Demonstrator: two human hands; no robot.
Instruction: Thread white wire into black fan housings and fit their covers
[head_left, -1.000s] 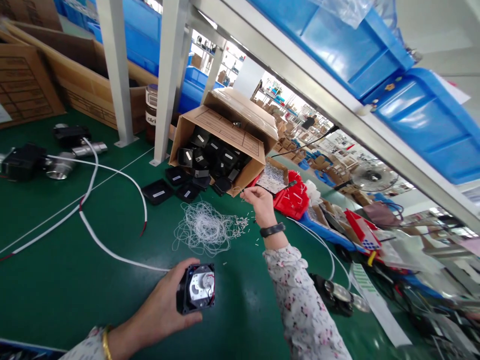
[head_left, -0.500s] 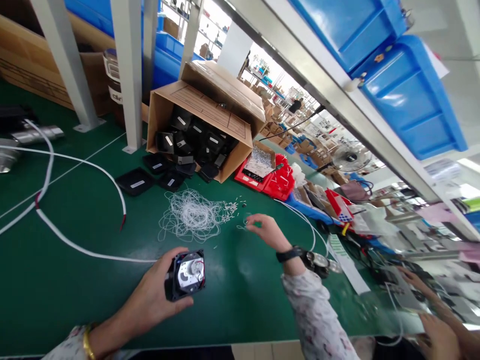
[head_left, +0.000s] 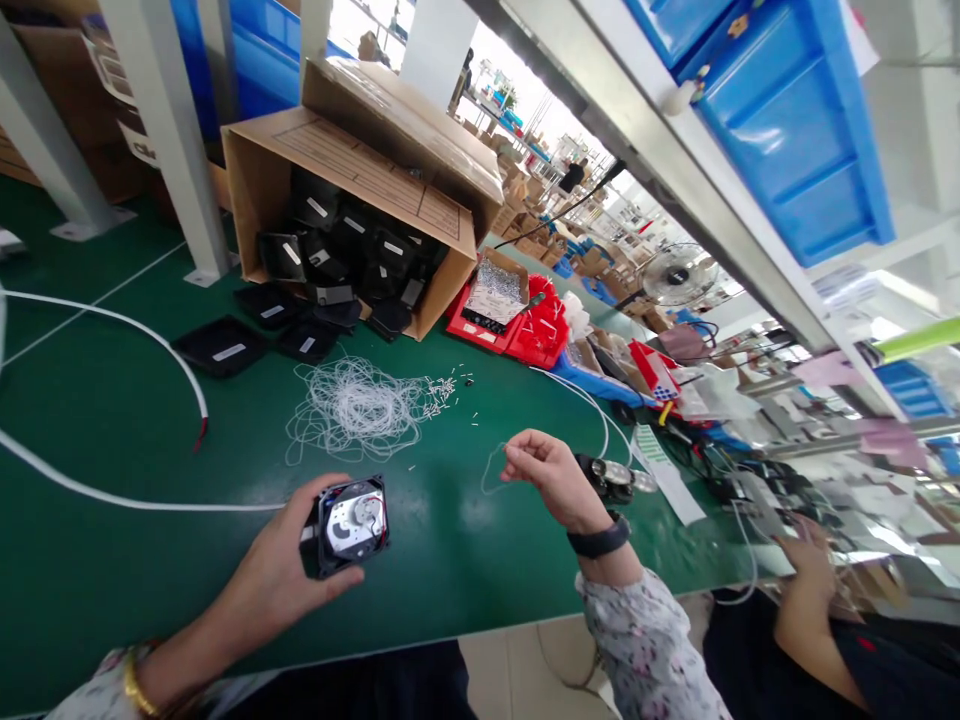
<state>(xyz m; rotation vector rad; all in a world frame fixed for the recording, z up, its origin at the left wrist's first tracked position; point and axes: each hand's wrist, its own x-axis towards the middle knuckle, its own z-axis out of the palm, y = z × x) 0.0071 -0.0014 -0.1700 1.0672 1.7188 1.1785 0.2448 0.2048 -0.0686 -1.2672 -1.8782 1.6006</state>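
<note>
My left hand is wrapped round a square black housing with a silver metal mechanism and a red wire inside. A white cable runs from behind that hand to the left. In the fingertips of my right hand, a thin clear-white string is pinched, its loop hanging to the left over the green table. Between and beyond the hands lies a tangled heap of similar string. Small white-tipped pieces are scattered at its right side.
A cardboard box of black housings lies on its side at the back, with several black covers before it. Red trays stand right of it. A metal shelf with blue bins overhangs. A co-worker's hand is far right.
My right hand has moved away from the small pieces, toward me and to the right, with the string in its fingers. The left hand keeps its hold on the housing. The camera view has shifted.
</note>
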